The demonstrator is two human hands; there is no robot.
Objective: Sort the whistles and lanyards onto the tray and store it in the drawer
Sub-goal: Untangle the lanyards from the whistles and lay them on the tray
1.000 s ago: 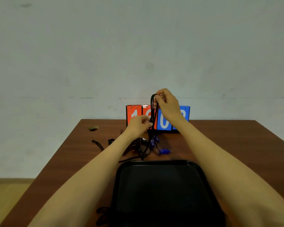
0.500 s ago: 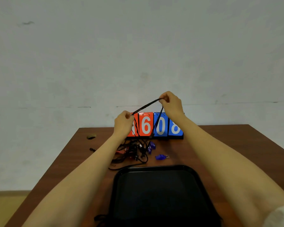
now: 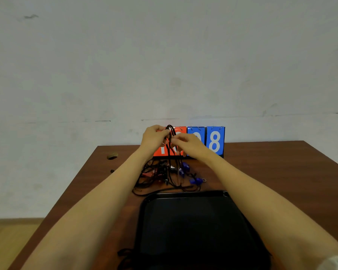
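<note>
Progress: early stage. The black tray [image 3: 183, 194], well below the fingers and nearest the person, shows nothing sorted on its dark surface, and no drawer is in view. The left hand [image 3: 154, 137] and right hand [image 3: 189, 142] are raised close together. The fingers [image 3: 175, 140] of both pinch one black lanyard [image 3: 170, 131], gathered into a loop at the top. Its strands hang straight down from the fingers into the tangled pile [image 3: 160, 172] on the tabletop [image 3: 271, 162]. Blue whistles [image 3: 196, 180] lie beneath the right hand, at the pile's right edge. Remaining, in my judgement: nearly all the sorting, then stowage.

Materials:
- Lanyard — thin, limp cord, likely to snag.
- Whistles — small, hard, glossy plastic, one with a metal ring.
- Tray — rigid and smooth, with rounded corners and a raised rim.
- Tabletop — brown wood-grain finish.
</note>
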